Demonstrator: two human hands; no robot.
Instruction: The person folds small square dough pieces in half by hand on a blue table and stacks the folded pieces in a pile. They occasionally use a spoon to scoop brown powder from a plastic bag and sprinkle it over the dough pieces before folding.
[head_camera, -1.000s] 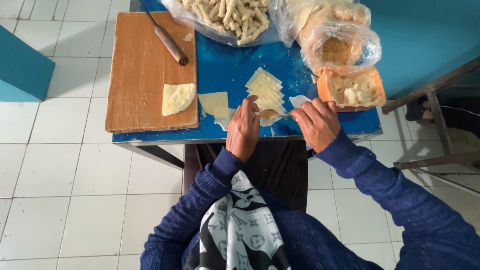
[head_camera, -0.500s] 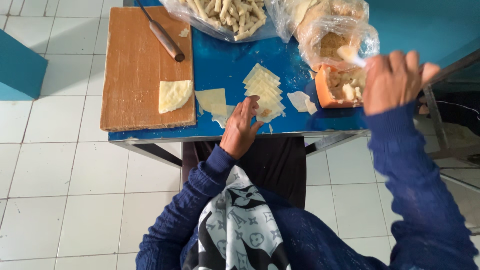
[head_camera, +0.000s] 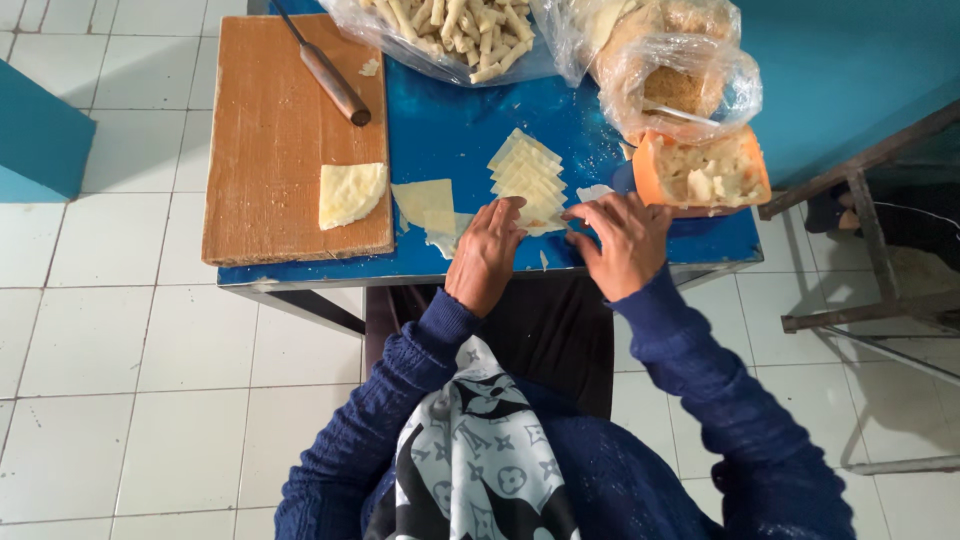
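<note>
My left hand (head_camera: 487, 252) and my right hand (head_camera: 620, 240) rest at the front edge of a blue table (head_camera: 450, 130). Their fingertips meet on the near end of a row of pale square dough sheets (head_camera: 528, 178). What lies under the fingers is hidden. Two loose dough squares (head_camera: 425, 205) sit just left of my left hand. An orange bowl of chopped filling (head_camera: 705, 172) stands right of my right hand.
A wooden board (head_camera: 270, 140) at the table's left carries a folded dough piece (head_camera: 351, 193) and a wooden-handled knife (head_camera: 325, 70). Clear bags of rolled sticks (head_camera: 450, 30) and crumbs (head_camera: 680, 80) lie at the back. A metal frame (head_camera: 860, 240) stands right; tiled floor surrounds.
My right hand, raised to the right half a second ago, has come back down to the dough row beside my left hand, which stayed near the row.
</note>
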